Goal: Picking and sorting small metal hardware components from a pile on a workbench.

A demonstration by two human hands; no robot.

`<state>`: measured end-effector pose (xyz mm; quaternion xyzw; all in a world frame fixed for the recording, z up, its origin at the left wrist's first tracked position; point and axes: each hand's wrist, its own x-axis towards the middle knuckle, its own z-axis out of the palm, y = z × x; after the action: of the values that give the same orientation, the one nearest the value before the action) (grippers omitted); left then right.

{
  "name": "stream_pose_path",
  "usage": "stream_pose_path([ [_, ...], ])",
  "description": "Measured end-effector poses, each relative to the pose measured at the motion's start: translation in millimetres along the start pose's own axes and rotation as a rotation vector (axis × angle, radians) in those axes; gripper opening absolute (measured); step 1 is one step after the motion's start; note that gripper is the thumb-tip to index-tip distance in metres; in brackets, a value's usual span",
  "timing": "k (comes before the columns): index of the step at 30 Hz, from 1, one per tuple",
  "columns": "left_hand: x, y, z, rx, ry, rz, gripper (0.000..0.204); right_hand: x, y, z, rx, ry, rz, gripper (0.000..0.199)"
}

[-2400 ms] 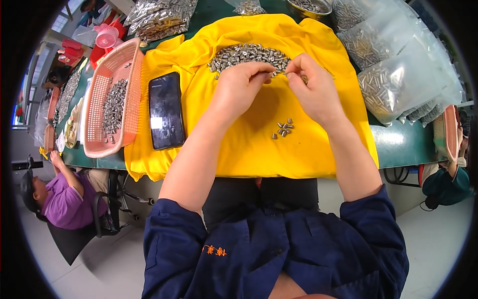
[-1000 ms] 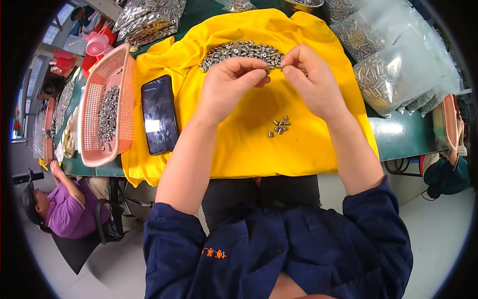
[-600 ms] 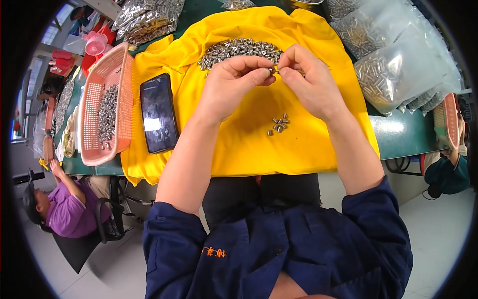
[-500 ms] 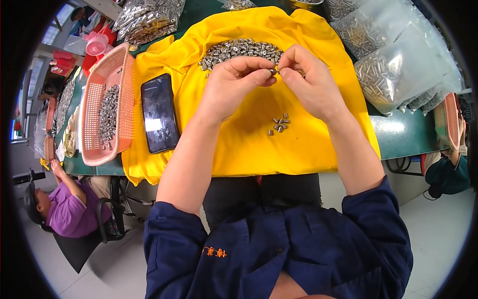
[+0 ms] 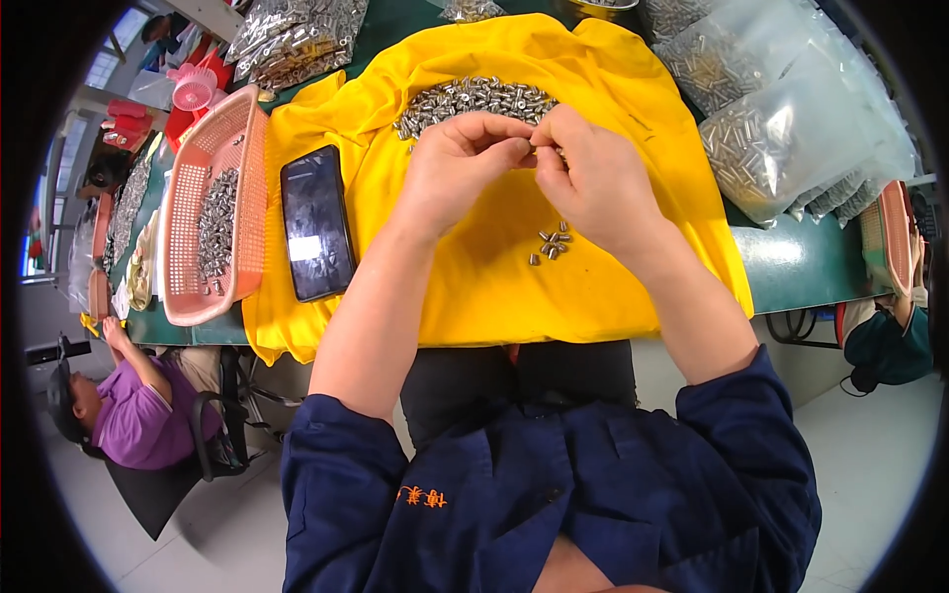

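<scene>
Above the yellow cloth [image 5: 474,296], my left hand [image 5: 455,173] and my right hand [image 5: 601,186] meet fingertip to fingertip. Thumb and forefinger of the left are pinched on a small metal part, mostly covered by the fingers. My right thumb and forefinger are closed against the same spot; what they grip is hidden. Just behind the hands lies a heap of short silvery metal cylinders [image 5: 474,97], partly covered by them. Nearer me, below the right hand, several loose metal cylinders [image 5: 550,244] rest on the cloth.
Left of the cloth's middle lies a black phone [image 5: 318,225], beside a pink basket [image 5: 178,287] holding metal parts. Clear bags of metal parts [image 5: 751,148] crowd the right; another bagged pile [image 5: 297,44] is back left. A seated person in purple [image 5: 148,425] works at left.
My right hand has shifted slightly left and down, its fingers now covering the small metal part that showed between the fingertips. My left hand has barely moved.
</scene>
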<state>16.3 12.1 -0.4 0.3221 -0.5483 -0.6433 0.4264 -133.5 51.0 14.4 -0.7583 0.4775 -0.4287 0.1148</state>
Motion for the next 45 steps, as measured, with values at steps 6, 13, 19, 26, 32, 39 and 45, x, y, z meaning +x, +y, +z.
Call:
stream_pose_path([
  [6, -11.5, 5.9, -2.9, 0.574, -0.342, -0.070, 0.018, 8.8, 17.2, -16.0, 0.138, 0.109, 0.179, 0.008],
  [13, 2.3, 4.0, -8.6, 0.683, -0.021, 0.046, 0.018, 10.2, 13.3, -17.2, 0.177, 0.064, 0.241, 0.007],
  [19, 32.2, -1.5, -3.1, 1.388, -0.142, 0.411, 0.010, 8.6, 13.7, -17.1, 0.143, 0.069, 0.228, 0.008],
  [26, 39.7, -6.8, -1.1, 1.523, -0.209, 0.448, 0.007, 10.7, 9.1, -20.8, 0.157, 0.047, 0.258, 0.009],
  [32, 35.8, -0.5, -1.1, 1.484, -0.200, 0.556, 0.009, 10.7, 9.2, -20.5, 0.159, 0.007, 0.288, 0.010],
  [39, 0.4, 1.7, 4.8, 0.003, -0.020, -0.054, 0.012, 8.5, 10.4, -18.2, 0.372, -0.092, 0.299, 0.009],
  [45, 0.8, 1.1, 1.3, 0.000, -0.025, -0.102, 0.015, 6.9, 14.2, -12.5, 0.394, -0.151, 0.276, 0.009],
])
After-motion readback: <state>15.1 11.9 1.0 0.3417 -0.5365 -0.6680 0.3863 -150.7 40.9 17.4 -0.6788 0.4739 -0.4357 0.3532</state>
